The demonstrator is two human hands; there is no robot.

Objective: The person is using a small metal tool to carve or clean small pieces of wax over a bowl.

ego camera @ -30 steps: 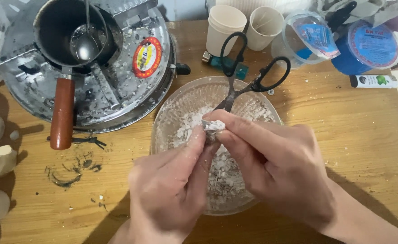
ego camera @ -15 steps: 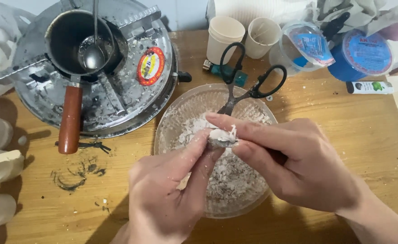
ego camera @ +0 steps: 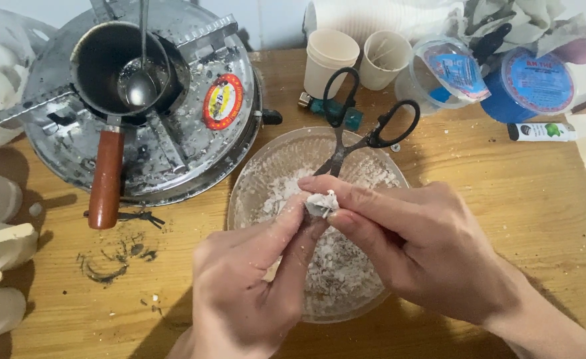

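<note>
Over the glass bowl (ego camera: 253, 179) | I see left hand (ego camera: 243, 296) and right hand (ego camera: 432, 256), each grip pinching one white lump (ego camera: 321, 203) | risk: crumbs could scatter onto worktop (ego camera: 505, 193); scissors (ego camera: 359, 129) on the rim might slip.

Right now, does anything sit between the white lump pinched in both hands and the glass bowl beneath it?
Nothing visible does. The white lump is pinched between the left hand and right hand, directly above the glass bowl. The black scissors rest on the bowl's far rim, off to the side.
</note>
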